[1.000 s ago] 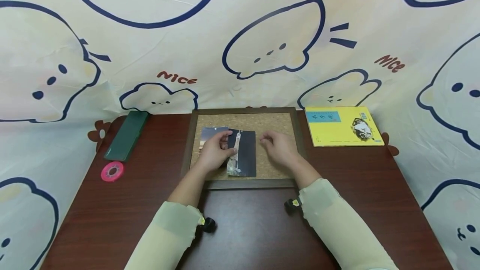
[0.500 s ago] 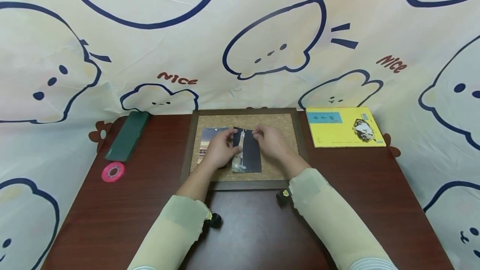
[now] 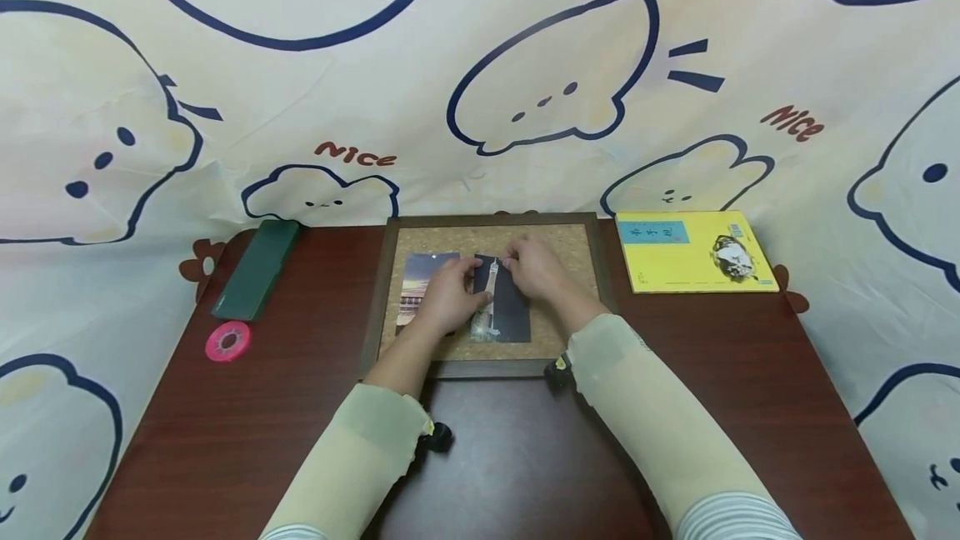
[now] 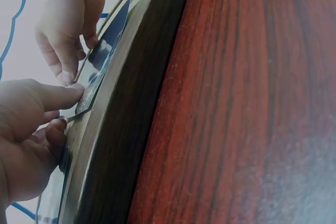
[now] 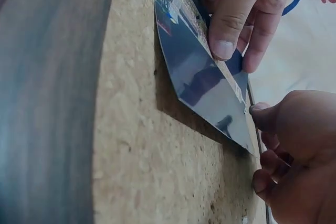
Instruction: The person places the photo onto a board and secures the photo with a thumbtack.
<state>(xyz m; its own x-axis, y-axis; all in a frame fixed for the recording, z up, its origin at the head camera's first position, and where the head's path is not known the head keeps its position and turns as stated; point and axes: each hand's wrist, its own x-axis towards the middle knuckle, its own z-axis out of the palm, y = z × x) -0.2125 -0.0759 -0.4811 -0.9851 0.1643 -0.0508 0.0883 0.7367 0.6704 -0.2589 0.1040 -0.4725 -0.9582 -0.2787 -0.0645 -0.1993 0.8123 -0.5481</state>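
A dark photo print of a lit tower [image 3: 512, 315] lies slantwise close over the framed cork board [image 3: 570, 242]. My left hand [image 3: 448, 298] pinches its left side, thumb [image 5: 224, 48] on the front and fingers behind. At the photo's top edge is my right hand [image 3: 536, 267], fingers curled and thumb tip [image 5: 261, 109] right at the edge. It pinches a small pin-like thing, mostly hidden, whose kind I cannot tell. Another photo print with a purple sky [image 3: 417, 277] sits left on the board, partly behind my left hand.
A dark green oblong case [image 3: 257, 271] and a pink ring-shaped item [image 3: 227, 342] lie on the left of the brown table [image 3: 750, 373]. At the right stands a yellow book [image 3: 693, 252] lying flat. A printed cloth hangs behind.
The tower photo has shifted right and slightly up with my left hand, uncovering more of the other photo. My right hand has moved left and up to the tower photo's top edge.
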